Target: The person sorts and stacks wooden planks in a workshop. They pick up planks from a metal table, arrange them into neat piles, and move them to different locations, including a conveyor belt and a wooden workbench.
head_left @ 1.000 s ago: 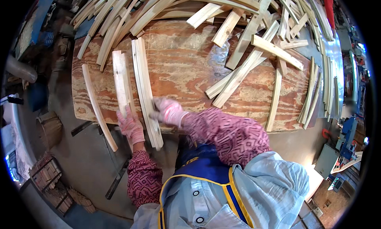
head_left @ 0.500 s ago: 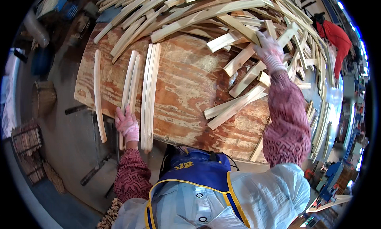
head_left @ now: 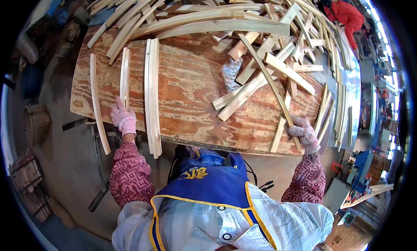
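Note:
My left hand, in a pink-white knit glove, grips the near part of a pair of pale wooden strips lying close together; the forefinger points forward along them. Their near ends are hidden by the hand. My gloved right hand is closed around the near part of a long, thin wooden strip, which slants away to the far left over other pieces. Between my hands, closer to the left, lies a bundle of slightly curved strips. A single curved strip lies left of my left hand.
The plywood tabletop bears a large tangled heap of wooden strips along its far side and right. Crossed strips lie near its middle right. A person in red bends at the far right. A basket stands on the left floor.
My right hand has come back from the heap toward the near right edge, drawing a long strip with it. My left hand has pushed its strips slightly forward and closer together. My view has shifted.

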Demonstrator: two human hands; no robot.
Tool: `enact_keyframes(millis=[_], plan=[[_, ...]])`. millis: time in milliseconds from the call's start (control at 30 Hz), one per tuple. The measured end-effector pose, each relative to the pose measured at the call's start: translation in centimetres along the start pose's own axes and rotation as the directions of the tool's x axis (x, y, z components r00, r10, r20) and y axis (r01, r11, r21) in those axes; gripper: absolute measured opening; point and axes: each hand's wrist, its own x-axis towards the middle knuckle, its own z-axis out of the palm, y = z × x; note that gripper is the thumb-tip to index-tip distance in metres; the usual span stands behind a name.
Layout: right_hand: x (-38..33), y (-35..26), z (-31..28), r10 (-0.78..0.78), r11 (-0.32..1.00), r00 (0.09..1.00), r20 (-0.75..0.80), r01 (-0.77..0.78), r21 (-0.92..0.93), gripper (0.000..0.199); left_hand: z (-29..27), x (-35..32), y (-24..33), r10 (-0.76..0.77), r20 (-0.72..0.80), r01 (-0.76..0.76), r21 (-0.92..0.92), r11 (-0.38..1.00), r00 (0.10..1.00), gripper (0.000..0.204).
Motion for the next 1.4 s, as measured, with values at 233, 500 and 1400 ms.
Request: enact_keyframes(millis=[233,500,1400], plan=[[4.1,5.2,17.6,-0.055,0.996,0.998,0.034,0.057,-0.063,0.083,-0.2,-12.9,13.4,0.775,0.132,0.458,-0.862,-0.218,0.618,0.067],[17.6,-10.6,13.5,-0.698,-0.049,0.716,-0.008,-0.058,-0.997,0.049,-5.9,-12.3,13.2,0.685,0.564,0.408,-0.82,0.4,0.461,0.059],[17.6,13.9,27.1,0.166,0.984,0.947,0.275,-0.144,-0.101,0.034,1.5,-6.4,4.0,0.318,-0.071,-0.325,-0.136,0.936,0.946,0.096]])
